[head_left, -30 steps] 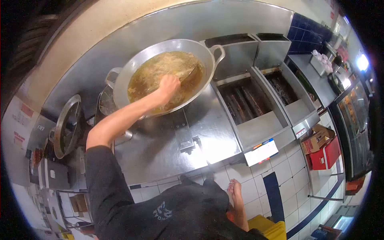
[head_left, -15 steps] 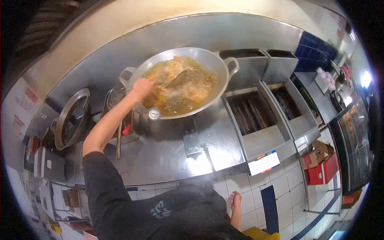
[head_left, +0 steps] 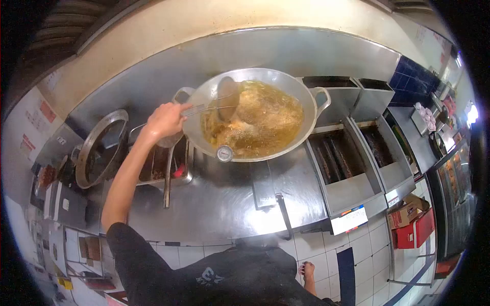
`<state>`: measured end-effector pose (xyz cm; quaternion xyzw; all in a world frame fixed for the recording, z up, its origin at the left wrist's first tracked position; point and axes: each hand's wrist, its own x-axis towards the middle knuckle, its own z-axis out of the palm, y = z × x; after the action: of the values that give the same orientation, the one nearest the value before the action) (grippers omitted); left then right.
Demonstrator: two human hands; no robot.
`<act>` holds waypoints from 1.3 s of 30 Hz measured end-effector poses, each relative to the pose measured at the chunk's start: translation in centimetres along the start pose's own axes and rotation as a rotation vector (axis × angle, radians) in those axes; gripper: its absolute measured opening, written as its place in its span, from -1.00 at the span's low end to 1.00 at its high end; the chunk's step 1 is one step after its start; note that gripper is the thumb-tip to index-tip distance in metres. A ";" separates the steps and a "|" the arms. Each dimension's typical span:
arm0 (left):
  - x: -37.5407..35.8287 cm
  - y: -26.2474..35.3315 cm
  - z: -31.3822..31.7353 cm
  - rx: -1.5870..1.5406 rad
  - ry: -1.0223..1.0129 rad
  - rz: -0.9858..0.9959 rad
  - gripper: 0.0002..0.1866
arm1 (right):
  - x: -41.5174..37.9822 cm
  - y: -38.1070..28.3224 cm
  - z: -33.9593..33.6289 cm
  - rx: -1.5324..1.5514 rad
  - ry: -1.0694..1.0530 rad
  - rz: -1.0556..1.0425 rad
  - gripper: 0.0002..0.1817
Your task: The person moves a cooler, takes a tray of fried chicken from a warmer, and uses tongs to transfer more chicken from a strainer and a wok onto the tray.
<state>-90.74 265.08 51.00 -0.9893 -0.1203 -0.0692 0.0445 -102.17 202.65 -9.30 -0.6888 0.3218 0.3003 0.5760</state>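
Note:
My left hand (head_left: 167, 121) is closed around the wire handle of a skimmer (head_left: 227, 100). The skimmer's round mesh head is tilted up at the left part of a large metal wok (head_left: 312, 128), above the oil. Golden fried pieces (head_left: 255, 115) lie in bubbling yellow oil inside the wok. A round dial thermometer (head_left: 224, 153) sits at the wok's near rim. Low at the right side of my body, away from the counter, my right hand (head_left: 308, 269) has its fingers curled; whether it holds anything is hidden.
Two fryer basins (head_left: 339, 153) are right of the wok. To its left, a large round pan (head_left: 102, 148) leans near a tray (head_left: 153, 166) with a long-handled tool (head_left: 169, 176). A red crate (head_left: 414, 234) with cardboard stands at lower right, and a metal counter (head_left: 219, 204) runs in front.
The skimmer head has risen out of the oil and tilted up toward the wok's left side, drawn by my left hand. The whole view has shifted slightly.

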 end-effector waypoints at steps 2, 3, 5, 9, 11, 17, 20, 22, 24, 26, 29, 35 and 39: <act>-0.7 -0.5 -1.6 0.001 -0.035 -0.023 -0.53 | -0.5 2.6 -1.2 0.015 0.043 0.047 -0.75; -1.0 -0.6 -2.5 0.002 -0.070 -0.057 -0.53 | -1.0 3.4 -1.8 0.023 0.045 0.048 -0.75; -1.2 -1.4 -3.4 0.001 -0.106 -0.095 -0.54 | -1.7 5.1 -3.0 0.025 0.018 0.237 -0.72; -0.8 -4.1 -2.6 -0.009 -0.115 -0.183 -0.58 | -0.3 9.9 -5.2 -0.633 -0.043 -0.187 -0.69; 0.1 -5.9 -0.7 0.080 -0.095 -0.180 -0.59 | 1.1 11.1 -6.3 -1.065 -0.080 -0.487 -0.66; 4.0 -8.7 5.3 0.071 -0.198 -0.207 -0.59 | 0.9 6.9 -3.9 -0.508 -0.107 -0.097 -0.71; 6.1 -8.4 7.8 -0.023 -0.186 -0.211 -0.60 | 0.2 5.5 -2.7 -0.270 -0.108 0.034 -0.73; 7.2 -7.5 9.2 -0.110 -0.210 -0.243 -0.61 | 0.0 5.2 -2.3 -0.213 -0.115 0.061 -0.75; 9.4 -7.2 11.4 -0.341 -0.287 -0.286 -0.56 | -0.2 5.2 -2.2 -0.159 -0.117 0.081 -0.76; 11.4 -6.7 14.3 -0.326 -0.204 -0.260 -0.61 | -0.4 5.3 -2.4 -0.102 -0.114 0.096 -0.78; 13.1 -5.0 16.2 -0.362 -0.147 -0.230 -0.66 | -0.6 5.5 -2.9 -0.007 -0.113 0.119 -0.80; 13.3 -0.8 15.2 -0.611 -0.380 -0.191 -0.46 | -0.9 4.5 -4.4 0.158 -0.079 0.093 -0.83; 11.6 0.9 13.8 -0.540 -0.416 -0.135 -0.51 | -0.7 1.8 -5.1 0.006 0.078 0.036 -0.80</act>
<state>-77.65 268.34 39.07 -0.9480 -0.1695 0.1017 -0.2493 -103.77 197.43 -9.02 -0.6925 0.3571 0.2828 0.5595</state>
